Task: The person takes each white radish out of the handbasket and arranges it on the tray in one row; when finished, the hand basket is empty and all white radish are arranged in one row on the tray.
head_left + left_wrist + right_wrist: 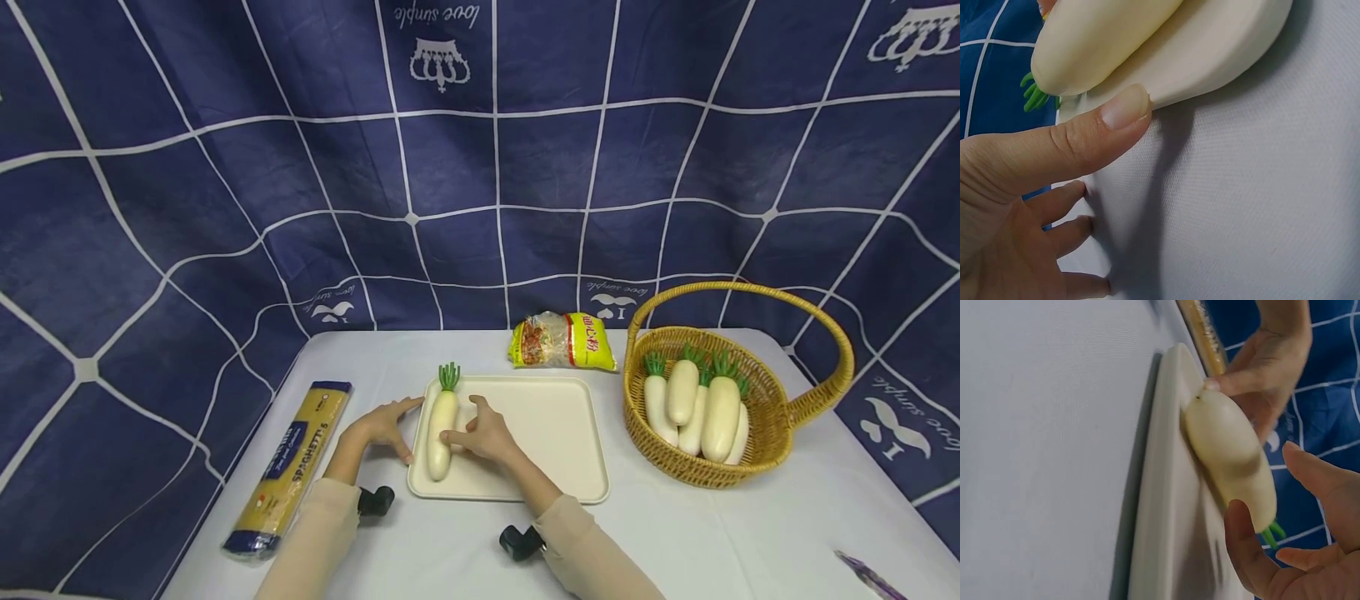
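Observation:
A white radish [440, 437] with a green leafy top lies lengthwise along the left side of a cream rectangular tray [547, 442]. My left hand [382, 427] is at the tray's left edge, its fingers spread. In the left wrist view the thumb [1125, 112] is right at the tray's rim, while the other fingers lie apart over the white cloth. Just right of the radish is my right hand [486, 432], thumb and fingers loosely spread around its leafy half. The right wrist view shows one fingertip [1238, 515] overlapping the radish's side.
A wicker basket [675, 468] with a tall handle holds several white radishes at the right. A yellow food bag [592, 342] lies behind the tray. On the left is a long spaghetti pack [288, 475]. A pen [870, 575] lies at the front right.

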`<state>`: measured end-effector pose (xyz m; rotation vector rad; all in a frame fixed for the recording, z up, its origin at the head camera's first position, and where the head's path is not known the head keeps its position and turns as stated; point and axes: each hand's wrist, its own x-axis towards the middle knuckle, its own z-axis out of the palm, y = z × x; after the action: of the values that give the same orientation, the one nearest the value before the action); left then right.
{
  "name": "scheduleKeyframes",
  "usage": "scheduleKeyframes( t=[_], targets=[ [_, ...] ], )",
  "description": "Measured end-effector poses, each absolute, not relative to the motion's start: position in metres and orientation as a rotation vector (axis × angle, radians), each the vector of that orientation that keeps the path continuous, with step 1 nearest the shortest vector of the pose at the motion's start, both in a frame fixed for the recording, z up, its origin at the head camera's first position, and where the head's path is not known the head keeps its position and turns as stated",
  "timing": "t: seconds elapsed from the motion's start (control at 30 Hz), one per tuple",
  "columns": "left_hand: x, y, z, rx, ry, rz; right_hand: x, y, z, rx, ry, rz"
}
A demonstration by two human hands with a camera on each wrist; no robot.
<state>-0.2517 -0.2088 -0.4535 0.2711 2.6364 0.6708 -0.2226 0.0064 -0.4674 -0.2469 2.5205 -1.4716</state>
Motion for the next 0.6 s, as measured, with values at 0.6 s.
scheduleKeyframes(
  t=[0.6],
  targets=[
    [-0.253, -0.211, -0.456, 0.253, 2.617, 0.701, -0.202, 0.069, -0.457, -0.302, 2.409, -1.628]
  ],
)
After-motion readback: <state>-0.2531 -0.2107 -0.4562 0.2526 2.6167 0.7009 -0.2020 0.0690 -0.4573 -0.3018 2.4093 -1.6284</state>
